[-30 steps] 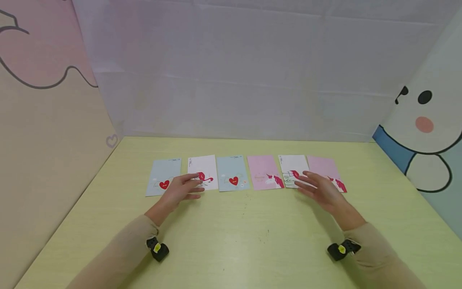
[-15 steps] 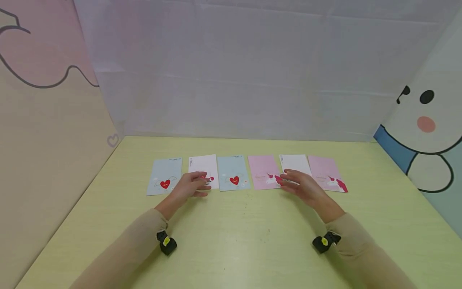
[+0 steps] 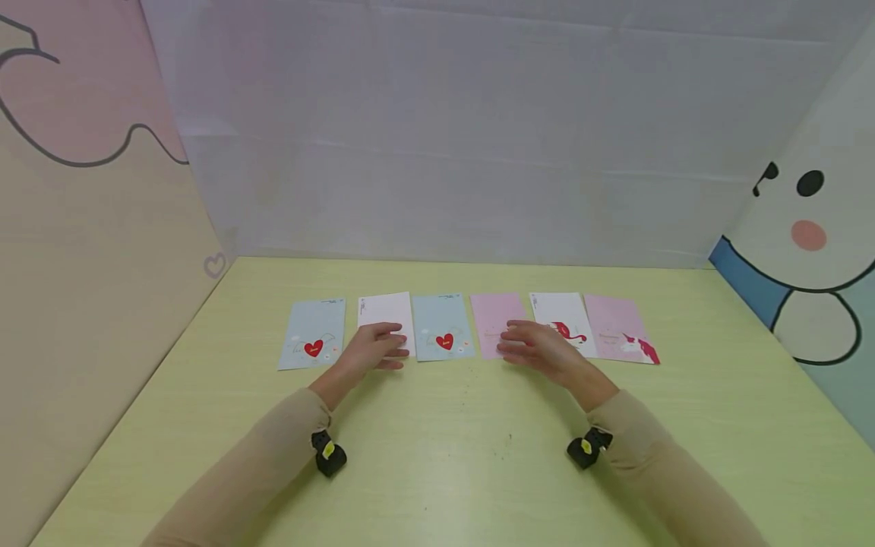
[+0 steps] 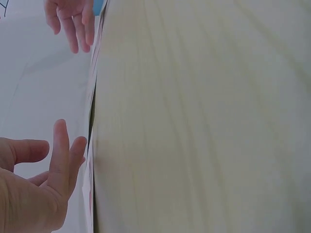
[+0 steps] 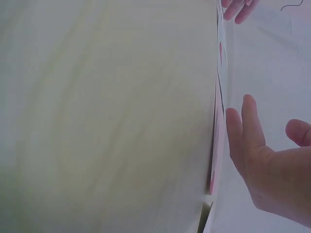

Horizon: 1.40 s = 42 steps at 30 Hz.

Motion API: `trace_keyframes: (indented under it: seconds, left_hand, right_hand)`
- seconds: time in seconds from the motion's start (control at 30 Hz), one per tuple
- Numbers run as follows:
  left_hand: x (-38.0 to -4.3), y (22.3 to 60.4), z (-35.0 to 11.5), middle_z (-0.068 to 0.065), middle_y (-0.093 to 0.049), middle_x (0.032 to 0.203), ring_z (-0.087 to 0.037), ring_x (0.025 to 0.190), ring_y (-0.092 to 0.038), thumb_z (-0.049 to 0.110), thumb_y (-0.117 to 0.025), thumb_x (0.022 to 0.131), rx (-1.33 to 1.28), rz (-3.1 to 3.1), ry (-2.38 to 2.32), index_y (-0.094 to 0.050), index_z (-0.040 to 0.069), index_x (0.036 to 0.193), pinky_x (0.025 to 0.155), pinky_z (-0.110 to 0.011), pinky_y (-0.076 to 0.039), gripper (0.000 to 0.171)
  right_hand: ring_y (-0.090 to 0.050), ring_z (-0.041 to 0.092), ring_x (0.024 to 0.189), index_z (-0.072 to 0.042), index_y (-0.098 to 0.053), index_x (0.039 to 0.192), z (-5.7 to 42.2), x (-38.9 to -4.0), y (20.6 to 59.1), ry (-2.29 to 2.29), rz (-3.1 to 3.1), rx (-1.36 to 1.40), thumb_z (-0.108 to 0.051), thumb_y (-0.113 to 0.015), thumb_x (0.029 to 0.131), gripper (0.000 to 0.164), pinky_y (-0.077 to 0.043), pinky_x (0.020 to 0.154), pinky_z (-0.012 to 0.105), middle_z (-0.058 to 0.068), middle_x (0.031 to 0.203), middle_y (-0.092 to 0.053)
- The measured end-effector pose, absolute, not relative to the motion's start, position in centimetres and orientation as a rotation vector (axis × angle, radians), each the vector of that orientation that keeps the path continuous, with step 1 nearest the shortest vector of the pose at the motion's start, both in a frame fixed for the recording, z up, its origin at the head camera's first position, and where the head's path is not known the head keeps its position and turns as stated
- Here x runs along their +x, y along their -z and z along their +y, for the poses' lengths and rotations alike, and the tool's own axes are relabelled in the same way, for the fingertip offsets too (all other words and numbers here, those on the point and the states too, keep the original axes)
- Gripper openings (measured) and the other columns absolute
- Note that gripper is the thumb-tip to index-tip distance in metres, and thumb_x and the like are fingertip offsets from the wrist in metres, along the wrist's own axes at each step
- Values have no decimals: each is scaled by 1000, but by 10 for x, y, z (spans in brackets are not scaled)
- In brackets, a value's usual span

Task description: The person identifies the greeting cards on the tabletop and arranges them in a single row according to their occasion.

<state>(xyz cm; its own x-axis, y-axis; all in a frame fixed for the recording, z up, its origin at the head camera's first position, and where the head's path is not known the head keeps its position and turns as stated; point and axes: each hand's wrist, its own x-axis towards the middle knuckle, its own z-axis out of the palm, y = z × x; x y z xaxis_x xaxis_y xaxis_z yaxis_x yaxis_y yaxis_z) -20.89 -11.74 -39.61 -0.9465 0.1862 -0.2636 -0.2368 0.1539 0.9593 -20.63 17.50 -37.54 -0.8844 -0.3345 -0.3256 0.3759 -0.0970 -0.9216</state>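
Observation:
Several cards lie in a row across the table. My left hand (image 3: 369,351) hovers at the lower part of a white card (image 3: 383,308), its fingers loosely spread and holding nothing. Just left of it is a light blue card (image 3: 311,323) with a red heart; to its right lies a matching blue card (image 3: 440,315). My right hand (image 3: 543,351) is over the lower right of a pink card (image 3: 495,304), hiding its printed picture. Beside that hand lie a white card with a red flamingo (image 3: 567,308) and a pink unicorn card (image 3: 618,323). Both wrist views show relaxed, parted fingers (image 5: 251,121).
The pale yellow-green table (image 3: 444,456) runs back to a white sheet (image 3: 424,152) hung behind the cards. Cartoon-printed panels flank it, a beige-pink one (image 3: 96,251) at left and one with a white figure (image 3: 786,258) at right. Each wrist wears a small black camera (image 3: 330,456).
Both hands have moved inward. The right has gone left from the white flamingo card to the pink card beside it; the left has shifted slightly right. The cards stay in place.

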Motion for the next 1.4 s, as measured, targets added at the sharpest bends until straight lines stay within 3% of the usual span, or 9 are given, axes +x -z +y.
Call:
trace_keyframes:
  seconds: [0.37, 0.6, 0.8, 1.17, 1.4]
  left_hand:
    - [-212, 396, -111, -22, -50, 116, -29, 92, -58, 8, -50, 90, -75, 2142, -1833, -39, -6, 127, 67, -32, -51, 41]
    - [-210, 390, -107, -24, -50, 117, -29, 92, -58, 6, -49, 90, -75, 2148, -1825, -38, -7, 127, 67, -33, -51, 41]
    - [-212, 392, -105, -24, -51, 116, -30, 92, -58, 6, -50, 90, -78, 2136, -1842, -40, -7, 126, 67, -33, -51, 40]
    - [-221, 397, -102, -22, -56, 108, -22, 81, -61, 6, -52, 88, -93, 2194, -1867, -45, -8, 122, 64, -28, -51, 37]
    - [-230, 400, -94, -18, -61, 98, -13, 64, -60, 1, -58, 82, -145, 2273, -1814, -49, -5, 119, 55, -23, -49, 39]
  right_hand:
    - [-39, 39, 114, 9, -17, 135, 156, -211, 378, 1976, 1744, 29, -9, -31, 96, 46, -41, 87, 38, 33, 129, -29]
    - [-45, 35, 110, 7, -21, 135, 142, -214, 377, 1901, 1806, 59, -3, -41, 91, 49, -43, 85, 36, 30, 127, -34]
    - [-48, 34, 108, 6, -25, 134, 136, -215, 377, 1843, 1876, 78, -6, -41, 92, 46, -44, 83, 35, 28, 125, -38]
    - [-49, 33, 107, 6, -26, 134, 134, -217, 378, 1806, 1910, 94, -9, -41, 93, 46, -45, 82, 35, 26, 124, -41]
    - [-49, 33, 106, 6, -26, 133, 135, -217, 379, 1818, 1908, 82, -9, -41, 93, 46, -47, 79, 33, 27, 125, -40]
